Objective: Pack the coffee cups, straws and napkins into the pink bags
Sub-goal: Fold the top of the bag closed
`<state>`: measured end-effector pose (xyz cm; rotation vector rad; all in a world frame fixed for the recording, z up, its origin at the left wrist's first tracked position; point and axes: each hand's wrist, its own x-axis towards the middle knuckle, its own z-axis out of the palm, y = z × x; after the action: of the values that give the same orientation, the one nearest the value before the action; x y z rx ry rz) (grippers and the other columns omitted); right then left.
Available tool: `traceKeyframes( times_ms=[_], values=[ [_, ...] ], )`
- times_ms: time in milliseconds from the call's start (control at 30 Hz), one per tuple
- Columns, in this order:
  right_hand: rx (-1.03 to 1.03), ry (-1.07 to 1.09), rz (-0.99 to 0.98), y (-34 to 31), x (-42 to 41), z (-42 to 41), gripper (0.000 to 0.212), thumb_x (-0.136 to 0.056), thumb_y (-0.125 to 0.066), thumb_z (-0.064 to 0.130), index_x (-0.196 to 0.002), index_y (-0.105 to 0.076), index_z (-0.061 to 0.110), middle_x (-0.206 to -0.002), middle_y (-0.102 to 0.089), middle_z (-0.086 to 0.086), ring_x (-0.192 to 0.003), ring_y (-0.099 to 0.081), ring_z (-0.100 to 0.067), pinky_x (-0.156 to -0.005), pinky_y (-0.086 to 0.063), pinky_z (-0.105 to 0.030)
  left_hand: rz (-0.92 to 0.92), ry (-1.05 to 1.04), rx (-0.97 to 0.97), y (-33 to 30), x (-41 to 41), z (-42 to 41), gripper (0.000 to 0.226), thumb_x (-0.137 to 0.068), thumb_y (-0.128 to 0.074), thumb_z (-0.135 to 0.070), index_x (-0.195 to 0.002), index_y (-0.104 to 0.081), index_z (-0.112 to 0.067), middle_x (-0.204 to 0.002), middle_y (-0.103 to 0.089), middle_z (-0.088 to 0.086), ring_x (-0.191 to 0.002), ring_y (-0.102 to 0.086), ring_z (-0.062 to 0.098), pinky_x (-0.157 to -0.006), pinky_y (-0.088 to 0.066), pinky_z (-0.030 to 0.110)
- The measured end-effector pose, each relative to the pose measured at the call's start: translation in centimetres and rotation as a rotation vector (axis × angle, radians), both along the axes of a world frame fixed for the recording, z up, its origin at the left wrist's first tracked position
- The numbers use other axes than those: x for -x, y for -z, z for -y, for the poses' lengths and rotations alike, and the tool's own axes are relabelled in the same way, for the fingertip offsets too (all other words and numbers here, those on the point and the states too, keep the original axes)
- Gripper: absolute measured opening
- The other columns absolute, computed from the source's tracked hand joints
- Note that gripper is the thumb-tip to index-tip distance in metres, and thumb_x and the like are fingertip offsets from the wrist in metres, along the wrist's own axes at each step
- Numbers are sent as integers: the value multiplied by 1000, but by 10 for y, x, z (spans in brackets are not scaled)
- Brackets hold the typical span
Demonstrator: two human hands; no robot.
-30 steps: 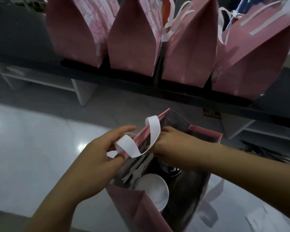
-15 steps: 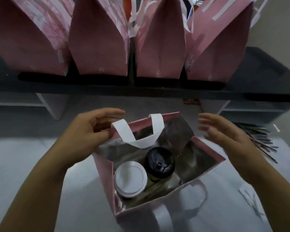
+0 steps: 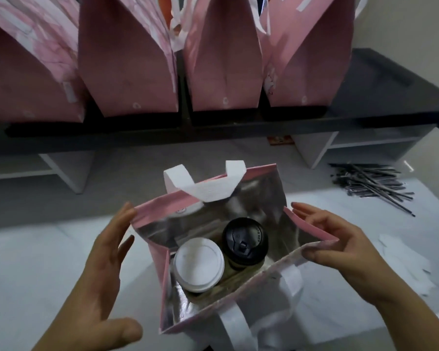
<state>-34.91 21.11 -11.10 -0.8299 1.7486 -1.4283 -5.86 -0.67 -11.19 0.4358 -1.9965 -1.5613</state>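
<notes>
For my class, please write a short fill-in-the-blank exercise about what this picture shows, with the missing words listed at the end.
1. The open bag holds ____ cups.
2. One cup has a white lid; the other lid is ____.
3. The loose straws lie to the bag's ____.
4. On the dark shelf behind stand ____ more pink bags.

Missing words: two; black; right; four

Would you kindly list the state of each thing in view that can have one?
Open pink bag: mouth open, upright.
White-lidded cup: lidded, upright inside.
Black-lidded cup: lidded, upright inside.
Four shelf bags: tops folded together.
Left hand: open, beside the bag.
Right hand: pinching the bag's rim.
</notes>
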Motion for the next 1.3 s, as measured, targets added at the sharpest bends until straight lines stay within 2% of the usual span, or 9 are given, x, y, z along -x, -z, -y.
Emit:
traceKeyframes(
  times_ms=[233, 367, 467, 567, 767, 867, 967, 1167, 1300],
  values=[
    [23, -39, 16, 3, -2, 10, 37, -62, -81, 1, -91, -60, -7, -125, -67, 7, -114, -64, -14, -76, -57, -25, 274, -175, 77, -13, -2, 4, 88, -49, -65, -89, -130, -48, -58, -151, -26, -39, -136, -35, -7, -106, -37, 49],
    [51, 10, 71, -2, 2, 12, 54, -61, -84, 51, -96, -67, 13, -130, -63, 2, -117, -62, -24, -86, -57, -38, 200, -303, 328, -26, 12, 20, 32, -73, -63, -59, -103, -66, -49, -144, -46, -26, -134, -42, -5, -104, -40, 36],
    [22, 97, -12, -17, 6, 15, 66, -55, -79, 69, -104, -66, 26, -128, -64, 5, -118, -62, -22, -97, -50, -52, 143, -166, 498, -50, 28, 29, 14, -83, -56, -39, -88, -69, -41, -133, -56, -22, -129, -50, 3, -102, -45, 21],
    [-63, 147, -160, -29, 4, 23, 41, -73, -70, 58, -110, -62, 42, -117, -66, 19, -110, -64, -6, -97, -52, -39, 90, 54, 662, -76, 50, 25, 22, -87, -52, -26, -91, -72, -35, -128, -60, -18, -125, -55, 12, -96, -50, 27],
    [-132, 55, -165, -44, 11, 63, 54, -87, -69, 31, -136, -49, 35, -134, -52, 12, -120, -51, -5, -94, -44, -26, 140, 367, 1135, -94, 113, 3, 22, -90, -55, -28, -98, -75, -33, -131, -61, -9, -131, -47, 16, -107, -40, 38],
    [-132, 68, -98, -38, 19, 83, 38, -90, -62, 9, -126, -61, 22, -123, -64, -6, -115, -59, -18, -99, -49, -42, 167, 335, 1354, -83, 147, -8, 29, -86, -47, -33, -95, -74, -34, -124, -66, -6, -122, -53, 19, -106, -30, 35],
    [-123, 143, -41, -29, 18, 89, 25, -90, -55, 4, -103, -72, 14, -95, -72, -11, -91, -62, -24, -81, -48, -41, 250, 223, 1556, -64, 176, -5, 28, -82, -54, -28, -103, -72, -25, -115, -68, 1, -111, -59, 26, -100, -39, 40],
    [-150, 241, 18, -24, 14, 80, 18, -88, -57, 7, -95, -74, 7, -86, -72, -13, -82, -63, -21, -74, -48, -34, 374, 156, 1627, -49, 193, 27, 36, -78, -65, -26, -111, -58, -15, -98, -64, 7, -87, -61, 30, -71, -43, 38],
    [-123, 235, 56, -25, 13, 76, 19, -88, -56, 2, -94, -74, 1, -82, -72, -14, -76, -67, -20, -62, -53, -24, 301, 182, 1620, -44, 192, 34, 45, -58, -80, -22, -96, -55, -16, -79, -60, 3, -68, -61, 26, -58, -44, 34]
  ],
)
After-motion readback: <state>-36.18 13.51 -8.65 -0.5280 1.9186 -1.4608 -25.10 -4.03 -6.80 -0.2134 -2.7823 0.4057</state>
